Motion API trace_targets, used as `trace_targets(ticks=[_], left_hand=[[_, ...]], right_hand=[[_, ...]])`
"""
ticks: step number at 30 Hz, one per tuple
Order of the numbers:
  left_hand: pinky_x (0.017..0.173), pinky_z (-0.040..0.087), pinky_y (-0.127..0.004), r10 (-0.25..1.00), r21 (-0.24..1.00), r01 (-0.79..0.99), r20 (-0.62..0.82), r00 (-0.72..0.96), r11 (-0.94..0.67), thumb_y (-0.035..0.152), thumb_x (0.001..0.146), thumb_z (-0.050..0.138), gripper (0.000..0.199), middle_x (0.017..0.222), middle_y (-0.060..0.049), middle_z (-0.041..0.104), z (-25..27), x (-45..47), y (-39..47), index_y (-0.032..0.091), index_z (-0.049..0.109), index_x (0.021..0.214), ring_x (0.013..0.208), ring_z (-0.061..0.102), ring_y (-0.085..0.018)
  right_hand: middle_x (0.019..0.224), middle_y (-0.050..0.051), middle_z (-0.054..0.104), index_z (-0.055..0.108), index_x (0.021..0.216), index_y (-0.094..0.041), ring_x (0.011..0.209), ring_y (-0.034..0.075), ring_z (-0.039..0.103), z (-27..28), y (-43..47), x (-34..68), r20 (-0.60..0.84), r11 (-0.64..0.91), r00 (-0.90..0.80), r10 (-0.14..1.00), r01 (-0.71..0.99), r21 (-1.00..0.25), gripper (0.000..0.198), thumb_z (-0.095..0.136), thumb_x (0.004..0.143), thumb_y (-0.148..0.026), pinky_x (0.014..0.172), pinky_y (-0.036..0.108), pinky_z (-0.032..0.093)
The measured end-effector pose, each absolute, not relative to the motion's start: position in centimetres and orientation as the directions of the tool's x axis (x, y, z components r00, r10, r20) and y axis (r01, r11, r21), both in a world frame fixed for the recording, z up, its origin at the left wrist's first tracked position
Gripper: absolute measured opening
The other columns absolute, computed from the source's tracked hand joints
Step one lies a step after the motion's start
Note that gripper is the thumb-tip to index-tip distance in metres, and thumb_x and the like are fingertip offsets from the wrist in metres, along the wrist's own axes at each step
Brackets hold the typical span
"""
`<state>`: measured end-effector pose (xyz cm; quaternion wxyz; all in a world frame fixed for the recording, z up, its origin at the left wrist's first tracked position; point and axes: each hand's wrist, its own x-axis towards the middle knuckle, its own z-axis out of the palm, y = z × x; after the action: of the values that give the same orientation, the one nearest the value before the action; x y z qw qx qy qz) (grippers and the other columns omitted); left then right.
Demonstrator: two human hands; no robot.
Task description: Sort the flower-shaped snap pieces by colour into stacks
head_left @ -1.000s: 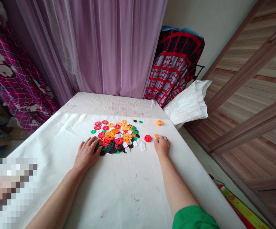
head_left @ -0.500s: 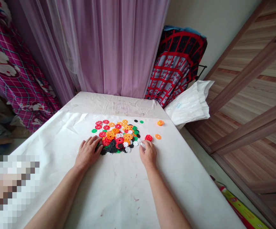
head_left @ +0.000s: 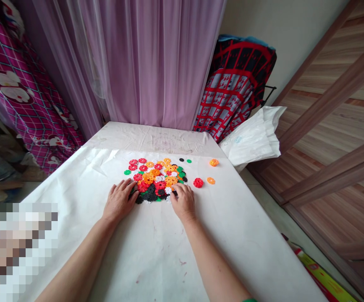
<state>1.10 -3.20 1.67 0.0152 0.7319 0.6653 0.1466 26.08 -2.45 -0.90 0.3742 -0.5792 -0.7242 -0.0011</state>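
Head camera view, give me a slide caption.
Left hand and right hand at opposite sides of a colorful disc pile on a white table.

From my end I see a lilac curtain (head_left: 159, 63) hanging behind the far edge of the table (head_left: 156, 251). A pink cloth (head_left: 27, 94), checked, drapes past the far left corner; a red cloth (head_left: 229, 94) sits by the far right one, before a pale wall (head_left: 254, 21). Wooden doors (head_left: 342, 126) line the right side, beyond a strip of pale floor (head_left: 287, 220). I get soft light, with a sheen on the table's left part.
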Motion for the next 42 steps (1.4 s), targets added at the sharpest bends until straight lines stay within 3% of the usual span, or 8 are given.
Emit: trace_targets(ticks=[7,14,21,29,38,42], left_hand=[[0.113,0.034,-0.050,0.971,0.230,0.965,0.228,0.072,-0.125,0.044,0.095,0.039,0.047,0.145,-0.010,0.055,1.3,1.0,-3.2,0.022,0.059,0.132,0.137,0.046,-0.029],[0.114,0.033,-0.050,0.972,0.236,0.964,0.226,0.067,-0.121,0.045,0.095,0.038,0.048,0.146,-0.010,0.054,1.1,0.9,-3.2,0.022,0.058,0.133,0.137,0.045,-0.029],[0.114,0.032,-0.052,0.977,0.238,0.965,0.204,0.060,-0.109,0.044,0.096,0.038,0.049,0.147,-0.010,0.053,1.5,1.1,-3.3,0.022,0.058,0.134,0.138,0.045,-0.030],[0.112,0.035,-0.052,0.969,0.227,0.966,0.237,0.066,-0.121,0.044,0.096,0.038,0.046,0.145,-0.011,0.055,1.4,1.4,-3.3,0.022,0.060,0.131,0.135,0.047,-0.031],[0.112,0.034,-0.051,0.964,0.234,0.964,0.260,0.060,-0.124,0.043,0.096,0.040,0.043,0.143,-0.011,0.055,1.7,2.1,-3.2,0.023,0.061,0.128,0.133,0.048,-0.029],[0.112,0.034,-0.050,0.960,0.223,0.968,0.275,0.049,-0.113,0.045,0.095,0.041,0.044,0.143,-0.011,0.056,1.6,2.2,-3.2,0.024,0.061,0.128,0.132,0.049,-0.028]], right_hand=[[0.118,0.006,0.069,0.070,0.109,-0.024,0.108,0.024,0.057,-0.5,-0.9,25.0,0.453,0.309,-0.091,0.887,0.845,-0.436,0.029,0.065,0.080,-0.024,0.097,0.037,0.040],[0.111,0.009,0.071,0.069,0.112,-0.024,0.101,0.026,0.059,-1.1,-0.1,24.7,0.484,0.289,-0.078,0.871,0.880,-0.378,0.029,0.067,0.083,-0.028,0.090,0.040,0.043],[0.105,0.010,0.069,0.070,0.113,-0.019,0.098,0.021,0.063,-2.2,0.2,25.3,0.569,0.380,-0.093,0.817,0.829,-0.410,0.033,0.051,0.086,-0.013,0.089,0.033,0.049],[0.109,0.011,0.068,0.069,0.118,-0.019,0.102,0.022,0.063,-3.0,-0.3,25.8,0.620,0.439,-0.087,0.780,0.782,-0.443,0.043,0.048,0.082,-0.009,0.092,0.036,0.051],[0.084,0.007,0.070,0.074,0.091,-0.021,0.080,0.020,0.064,-2.5,-0.4,26.1,0.572,0.339,-0.001,0.820,0.807,-0.484,0.020,0.057,0.089,-0.031,0.074,0.029,0.050],[0.095,0.008,0.074,0.072,0.103,-0.021,0.086,0.021,0.067,-2.5,-0.4,25.9,0.533,0.290,0.049,0.845,0.795,-0.532,0.024,0.058,0.087,-0.031,0.078,0.032,0.051]])
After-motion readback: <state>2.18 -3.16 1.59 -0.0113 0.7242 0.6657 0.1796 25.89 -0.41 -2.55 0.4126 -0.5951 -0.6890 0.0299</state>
